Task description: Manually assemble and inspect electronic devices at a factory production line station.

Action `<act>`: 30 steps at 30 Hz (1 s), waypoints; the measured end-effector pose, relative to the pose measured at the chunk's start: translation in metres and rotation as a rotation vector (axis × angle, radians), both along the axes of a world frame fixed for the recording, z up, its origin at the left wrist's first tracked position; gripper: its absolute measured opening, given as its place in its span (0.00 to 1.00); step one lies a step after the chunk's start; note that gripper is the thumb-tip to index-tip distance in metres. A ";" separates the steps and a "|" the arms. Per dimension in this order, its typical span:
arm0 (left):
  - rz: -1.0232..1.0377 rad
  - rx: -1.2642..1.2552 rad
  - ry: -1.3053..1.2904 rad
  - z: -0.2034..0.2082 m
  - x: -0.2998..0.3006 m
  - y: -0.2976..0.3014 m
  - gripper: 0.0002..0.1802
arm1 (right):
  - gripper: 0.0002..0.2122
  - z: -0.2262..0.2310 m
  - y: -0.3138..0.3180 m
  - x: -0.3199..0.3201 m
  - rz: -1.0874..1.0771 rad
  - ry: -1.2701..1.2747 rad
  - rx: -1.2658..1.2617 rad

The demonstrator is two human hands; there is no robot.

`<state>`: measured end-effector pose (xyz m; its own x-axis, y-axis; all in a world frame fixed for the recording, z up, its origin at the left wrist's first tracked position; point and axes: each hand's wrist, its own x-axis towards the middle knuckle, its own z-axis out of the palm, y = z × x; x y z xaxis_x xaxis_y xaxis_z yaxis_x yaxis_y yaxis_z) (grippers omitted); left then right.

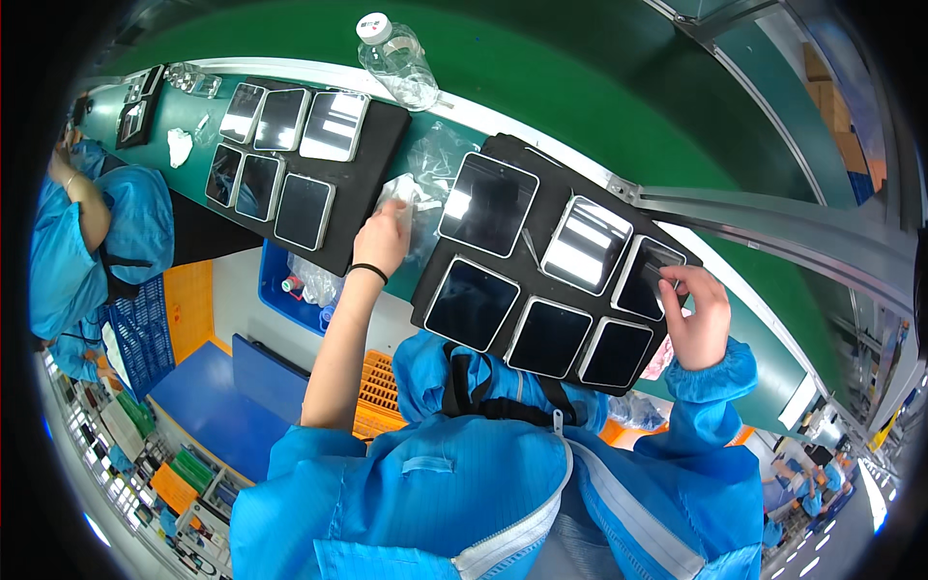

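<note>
Six flat, white-edged, dark-screened devices lie face up in two rows on a black mat (541, 304) in front of me. My right hand (698, 314) is over the far-right device (640, 280). Its thumb and fingertips pinch together at that screen's right edge; what they hold, if anything, is too small to make out. My left hand (382, 242), with a black band round its wrist, is left of the mat. Its fingers close on a crumpled white wipe (398, 193), partly hidden by the hand. A thin strip (531, 247) lies between two devices.
Another black mat (372, 145) to the left bears several similar devices. Clear plastic wrap (440, 150) lies between the mats. A capped clear bottle (398, 66) stands at the bench's far edge. A metal rail (735, 215) runs at the right. A co-worker's blue sleeve (72, 251) shows far left.
</note>
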<state>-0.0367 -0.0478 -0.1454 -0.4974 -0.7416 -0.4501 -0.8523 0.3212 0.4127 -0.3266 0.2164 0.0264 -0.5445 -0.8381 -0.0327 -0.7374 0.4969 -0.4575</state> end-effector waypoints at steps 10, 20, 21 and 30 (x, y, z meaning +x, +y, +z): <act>-0.001 -0.277 0.510 0.078 -0.028 0.014 0.46 | 0.15 -0.028 -0.032 -0.019 0.081 0.084 0.102; -0.206 -0.390 0.595 0.102 -0.058 0.059 0.28 | 0.31 -0.042 -0.034 0.022 0.201 0.381 0.250; -0.216 -0.361 0.589 0.101 -0.061 0.064 0.28 | 0.31 -0.043 -0.032 0.023 0.206 0.368 0.255; -0.328 -0.316 0.426 0.105 -0.074 0.085 0.30 | 0.32 -0.040 -0.029 0.022 0.146 0.250 0.195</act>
